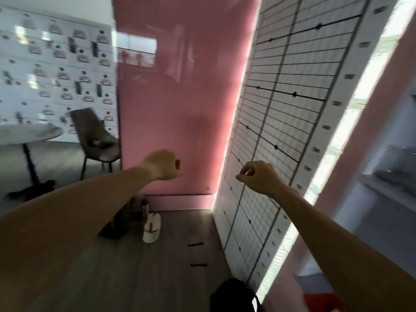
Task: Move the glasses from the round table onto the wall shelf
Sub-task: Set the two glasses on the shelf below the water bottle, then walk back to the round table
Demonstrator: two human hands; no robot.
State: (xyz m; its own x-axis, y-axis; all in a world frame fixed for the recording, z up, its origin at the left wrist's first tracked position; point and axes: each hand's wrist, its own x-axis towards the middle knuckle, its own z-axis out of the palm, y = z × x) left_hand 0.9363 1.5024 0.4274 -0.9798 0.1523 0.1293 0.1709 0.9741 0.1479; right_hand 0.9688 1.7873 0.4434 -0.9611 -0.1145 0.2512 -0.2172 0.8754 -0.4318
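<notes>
Pink glossy wall panel fills the centre of the blurred head view, meeting a white wall shelf unit of thin horizontal slats on the right, where a few small dark items, too blurred to identify, sit on the slats. Both bare arms reach forward. The left hand is raised before the pink panel with its fingers curled into a loose fist; a small dark spot shows at the fist, and whether anything is held cannot be told. The right hand hangs just before the slatted shelf, fingers curled, thumb and forefinger tips meeting in a small ring with nothing visible between them. The round white-topped table on a black pedestal stands well apart at far left, beside a grey-brown upholstered chair; no glasses can be made out on it through the blur. Behind the table, a white display wall carries rows of dark glasses. A white cap lies on the grey wooden floor.
</notes>
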